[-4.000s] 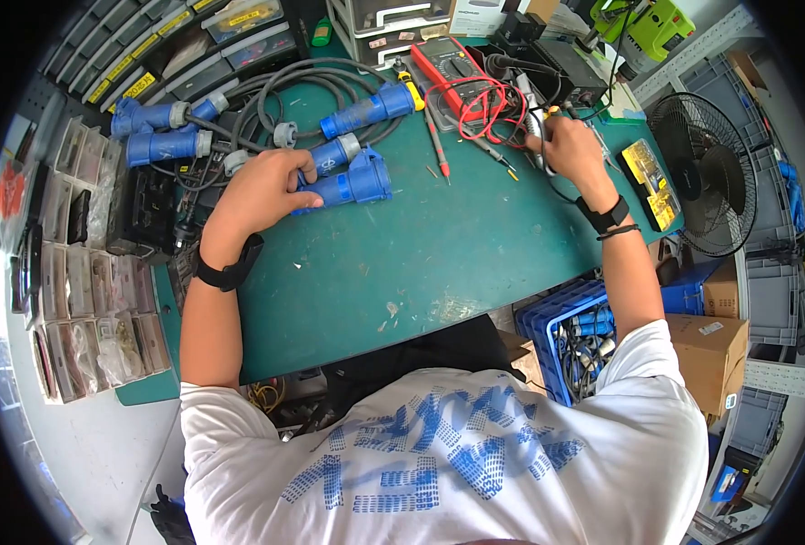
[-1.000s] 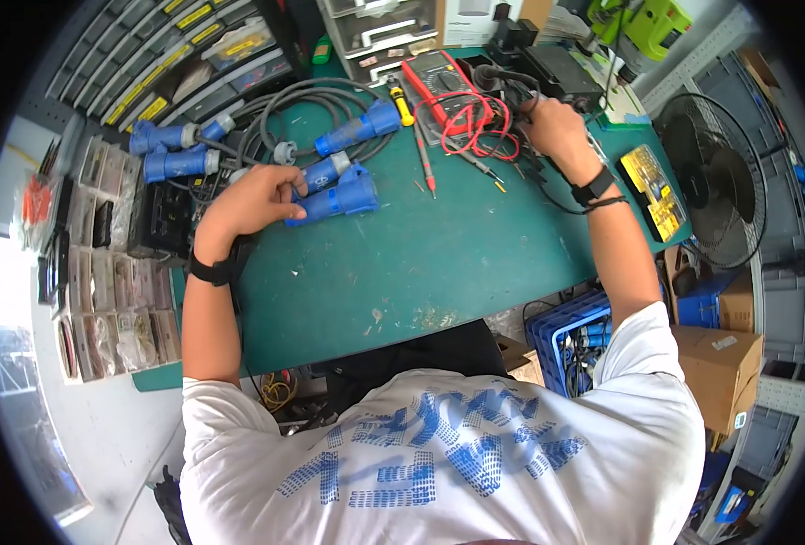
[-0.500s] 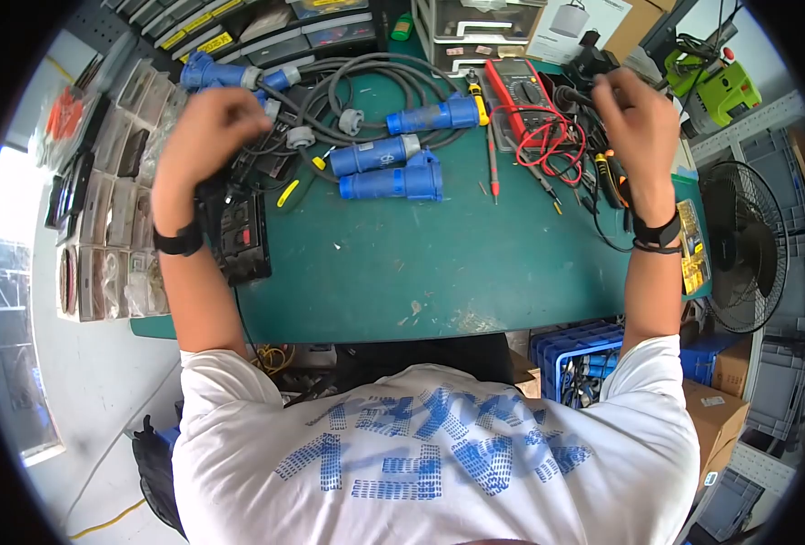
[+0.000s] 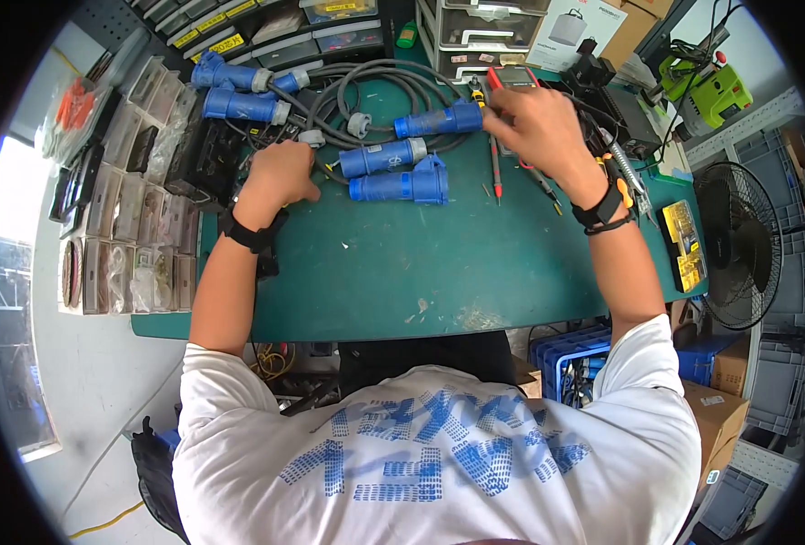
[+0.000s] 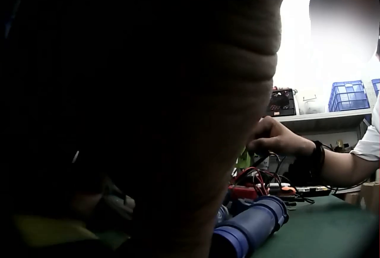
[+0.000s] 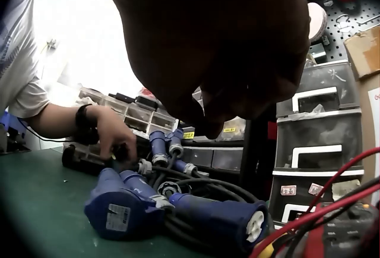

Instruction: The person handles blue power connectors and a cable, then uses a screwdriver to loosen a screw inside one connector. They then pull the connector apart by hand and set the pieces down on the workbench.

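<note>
In the head view, the left hand (image 4: 280,175) is lowered among the cables, left of the blue connectors (image 4: 382,157). Its fingertips are hidden there; in the right wrist view the same hand (image 6: 114,134) has bent fingers beside something dark. The right hand (image 4: 543,132) hovers over the red multimeter (image 4: 514,78), fingertips near the end of another blue connector (image 4: 439,119). Seen from the left wrist, that hand (image 5: 285,141) is above the red leads. No object shows between its loosely bent fingers. A wider blue connector (image 4: 402,184) lies nearest the front.
Grey cables (image 4: 343,86) coil behind the connectors. Two more blue connectors (image 4: 239,105) lie at the left beside a black case (image 4: 204,163). Drawers (image 4: 484,27) stand behind; a yellow box of small parts (image 4: 684,245) and a fan (image 4: 739,245) are at the right.
Earlier the left hand rested on a blue connector, then lifted away left; now it is down by the cables. The right hand has moved left from beside the multimeter to over it.
</note>
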Demonstrator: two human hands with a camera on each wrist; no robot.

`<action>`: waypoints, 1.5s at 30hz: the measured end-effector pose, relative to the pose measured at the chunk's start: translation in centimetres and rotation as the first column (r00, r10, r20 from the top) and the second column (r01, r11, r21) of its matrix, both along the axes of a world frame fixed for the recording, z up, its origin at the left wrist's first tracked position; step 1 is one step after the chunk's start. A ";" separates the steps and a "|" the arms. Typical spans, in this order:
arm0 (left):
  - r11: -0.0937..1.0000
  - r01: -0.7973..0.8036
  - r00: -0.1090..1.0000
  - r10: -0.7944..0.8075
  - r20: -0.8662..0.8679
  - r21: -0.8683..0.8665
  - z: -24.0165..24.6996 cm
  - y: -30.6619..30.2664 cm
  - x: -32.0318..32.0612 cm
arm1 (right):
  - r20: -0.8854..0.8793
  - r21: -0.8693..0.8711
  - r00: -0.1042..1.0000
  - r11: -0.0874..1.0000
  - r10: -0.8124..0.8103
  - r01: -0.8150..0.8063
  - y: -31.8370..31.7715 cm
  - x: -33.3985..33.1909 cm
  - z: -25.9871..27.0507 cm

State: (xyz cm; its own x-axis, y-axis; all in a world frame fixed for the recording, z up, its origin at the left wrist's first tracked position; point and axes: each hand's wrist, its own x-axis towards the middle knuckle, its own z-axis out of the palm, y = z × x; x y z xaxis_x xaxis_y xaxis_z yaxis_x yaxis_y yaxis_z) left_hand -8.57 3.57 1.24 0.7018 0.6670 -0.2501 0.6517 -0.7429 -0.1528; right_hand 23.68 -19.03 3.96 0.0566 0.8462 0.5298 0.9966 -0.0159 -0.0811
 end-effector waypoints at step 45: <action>0.745 0.545 0.661 -0.101 0.743 -0.384 0.6 -7.5 7.4 | -0.678 0.119 0.658 0.932 0.329 -0.343 3.8 -2.7 -0.1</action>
State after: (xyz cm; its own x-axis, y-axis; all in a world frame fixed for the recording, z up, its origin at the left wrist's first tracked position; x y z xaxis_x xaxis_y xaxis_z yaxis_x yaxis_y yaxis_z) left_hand -1.16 -3.94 1.80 0.9567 0.2613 0.1285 0.1046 -0.7203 0.6858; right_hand 20.98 -15.24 3.86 0.1022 0.8889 0.4465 0.6064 0.3001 -0.7364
